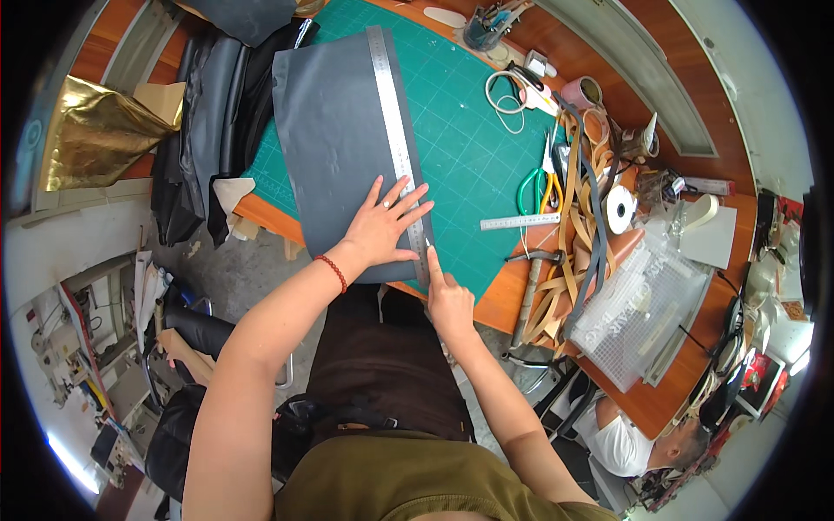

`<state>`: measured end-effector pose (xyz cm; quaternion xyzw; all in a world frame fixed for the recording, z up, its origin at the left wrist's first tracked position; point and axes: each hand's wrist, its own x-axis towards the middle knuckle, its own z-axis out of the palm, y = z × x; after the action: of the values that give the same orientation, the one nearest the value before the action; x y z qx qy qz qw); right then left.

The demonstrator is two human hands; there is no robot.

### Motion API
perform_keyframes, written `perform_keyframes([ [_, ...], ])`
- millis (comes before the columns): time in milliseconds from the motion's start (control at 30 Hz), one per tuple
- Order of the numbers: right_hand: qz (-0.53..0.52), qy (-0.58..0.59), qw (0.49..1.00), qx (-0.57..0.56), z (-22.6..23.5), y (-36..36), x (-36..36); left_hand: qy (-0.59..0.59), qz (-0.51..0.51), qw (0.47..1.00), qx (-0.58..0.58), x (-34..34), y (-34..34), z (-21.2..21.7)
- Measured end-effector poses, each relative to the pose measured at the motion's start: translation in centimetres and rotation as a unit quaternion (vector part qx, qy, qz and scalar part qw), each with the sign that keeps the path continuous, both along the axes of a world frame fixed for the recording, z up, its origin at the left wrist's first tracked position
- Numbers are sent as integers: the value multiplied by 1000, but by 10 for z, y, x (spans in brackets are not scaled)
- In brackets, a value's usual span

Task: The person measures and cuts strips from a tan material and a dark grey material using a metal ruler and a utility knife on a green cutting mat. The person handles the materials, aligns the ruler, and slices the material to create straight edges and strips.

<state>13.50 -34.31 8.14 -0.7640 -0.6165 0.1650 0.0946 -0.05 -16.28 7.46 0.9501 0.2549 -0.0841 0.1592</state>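
A dark grey sheet of leather-like material (334, 130) lies on the green cutting mat (473, 113), its near end reaching past the table's front edge. Along the sheet's right side runs a long steel ruler (388, 95). My left hand (382, 227) presses down on the ruler and sheet with fingers spread. At the ruler's near end, my right hand (450, 302) is closed with its index finger stretched forward against the ruler's right side. A small thin tip shows by that fingertip; the rest of what the hand holds is hidden.
Right of the mat lie scissors (528, 191), a short ruler (519, 222), tan leather straps (569, 252), a white spool (619, 208) and a clear gridded sheet (638, 313). Dark folded material (213, 130) hangs at the left. A person in a white shirt (618, 438) is at lower right.
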Motion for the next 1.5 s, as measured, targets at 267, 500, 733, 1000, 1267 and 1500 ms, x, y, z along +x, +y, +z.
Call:
perform_keyframes([
  [267,3,24,1000,-18,0,-65,1,37,-5,999,10,3,-1,1],
  [500,1,45,997,-69,4,-103,4,61,-2,998,30,11,-3,16],
  [733,-150,136,979,-7,29,-150,37,-101,25,991,81,53,14,-8],
  [1000,-342,310,865,195,81,-66,47,-358,58,922,132,102,55,82],
  [1267,-425,622,640,151,140,4,40,-411,-173,893,-62,91,-8,132],
  [1500,-423,491,761,37,170,-94,91,-222,-276,934,-36,74,48,102],
])
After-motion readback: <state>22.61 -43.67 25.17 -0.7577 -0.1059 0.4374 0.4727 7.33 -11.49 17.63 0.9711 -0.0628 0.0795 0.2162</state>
